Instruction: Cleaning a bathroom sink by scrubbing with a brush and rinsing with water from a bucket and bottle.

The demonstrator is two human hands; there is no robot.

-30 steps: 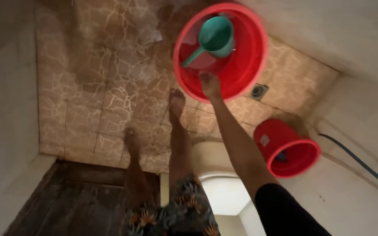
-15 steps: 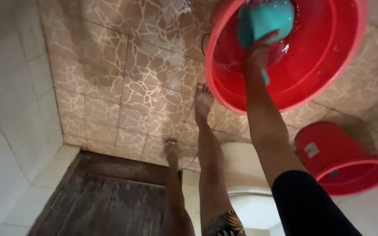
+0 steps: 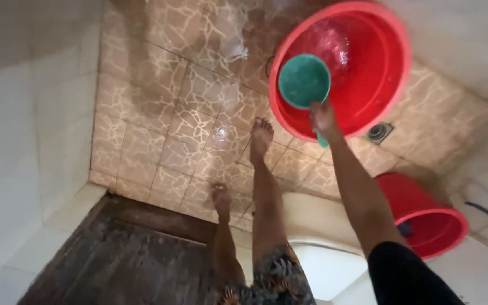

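Wooden door (image 3: 125, 254): lower left of the red basin, dark and worn, shut as far as I can see.
Tiled floor (image 3: 159, 113): left of the basin, wet and glossy in patches.
Bare feet (image 3: 261, 135): just left of and below the basin, standing on the tiles.
Green dipper (image 3: 304, 81): over the basin's near rim, bowl facing up at me.
Right hand (image 3: 323, 120): at the basin's near edge, fingers wrapped around the dipper handle.
Red basin (image 3: 368, 96): on the floor, water glinting inside.
Progress: dipper gripped and in the basin; I judge the scooping underway, nothing emptied.
Red bucket (image 3: 425, 217): lower right of the basin, tipped on its side.
Left hand: out of view.
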